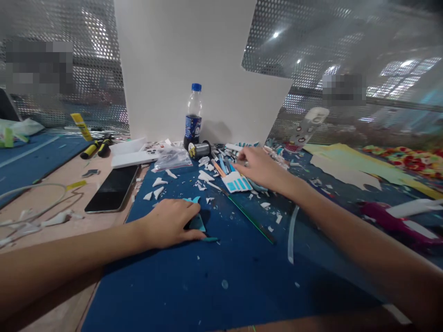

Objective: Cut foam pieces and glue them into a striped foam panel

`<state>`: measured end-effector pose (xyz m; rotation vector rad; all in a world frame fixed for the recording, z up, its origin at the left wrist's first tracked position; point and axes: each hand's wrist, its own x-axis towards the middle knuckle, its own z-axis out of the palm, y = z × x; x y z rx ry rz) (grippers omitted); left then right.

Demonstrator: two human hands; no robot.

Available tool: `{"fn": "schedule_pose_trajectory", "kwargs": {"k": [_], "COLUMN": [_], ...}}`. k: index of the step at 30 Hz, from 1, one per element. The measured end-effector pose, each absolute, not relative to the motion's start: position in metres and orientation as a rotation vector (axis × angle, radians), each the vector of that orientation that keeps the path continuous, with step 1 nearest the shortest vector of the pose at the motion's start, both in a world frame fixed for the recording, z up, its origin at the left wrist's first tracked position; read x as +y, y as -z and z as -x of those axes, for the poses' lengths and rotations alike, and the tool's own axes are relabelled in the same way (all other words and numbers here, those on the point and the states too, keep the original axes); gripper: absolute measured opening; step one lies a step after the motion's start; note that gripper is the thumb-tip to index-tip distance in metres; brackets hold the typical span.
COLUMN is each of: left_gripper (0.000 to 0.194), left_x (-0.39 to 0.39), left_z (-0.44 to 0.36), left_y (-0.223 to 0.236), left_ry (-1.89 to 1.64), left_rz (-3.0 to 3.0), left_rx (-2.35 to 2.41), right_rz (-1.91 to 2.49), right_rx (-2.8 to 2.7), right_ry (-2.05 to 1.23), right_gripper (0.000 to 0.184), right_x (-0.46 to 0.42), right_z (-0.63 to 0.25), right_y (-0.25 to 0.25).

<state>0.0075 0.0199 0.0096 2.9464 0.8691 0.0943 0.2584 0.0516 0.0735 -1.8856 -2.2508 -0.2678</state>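
On the dark blue mat (224, 281), my left hand (173, 223) curls over a light-blue flat piece (198, 223), with parts of it showing past the fingers. The palm side is hidden. My right hand (259, 168) reaches into the heap of scraps farther back, its fingers bent downward and close together. Whatever lies between those fingertips cannot be made out. Just below them is a white piece with light-blue stripes (237, 183). A thin green-handled tool (251, 219) lies slantwise on the mat between the hands, pointing toward the heap.
Behind the heap stand a blue-capped bottle (194, 124) and a spool of wire (200, 150). To the left lie a phone (113, 190), a white case (133, 158) and yellow-black pliers (97, 147). White scraps (159, 181) litter the mat. Coloured sheets (342, 161) and a purple object (398, 221) are right.
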Motion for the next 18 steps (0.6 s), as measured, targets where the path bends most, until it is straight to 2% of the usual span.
{"fn": "schedule_pose_trajectory", "kwargs": {"k": [3,10,13,18], "left_gripper": [0.041,0.045,0.046,0.056], "left_x": [0.023,0.026,0.027,0.027], "left_z": [-0.007,-0.006,-0.006,-0.005], "left_y": [-0.009,-0.007,-0.006,-0.005], "left_ry": [-0.104,-0.155,-0.155,-0.206], "left_rz": [-2.943,-2.92,-2.881,-2.855], "left_rx": [0.784,0.822,0.828,0.824], "right_rz": [1.89,2.134,2.069,1.953], "right_rx": [-2.268,-2.141,-2.139,-2.256], "right_ry": [0.264,0.281,0.325,0.303], "right_gripper": [0.012,0.023,0.027,0.019], "right_x": [0.085,0.118,0.119,0.117], "right_z": [-0.249,-0.267,-0.268,-0.255], "right_y": [-0.06,-0.041,-0.039,-0.032]}}
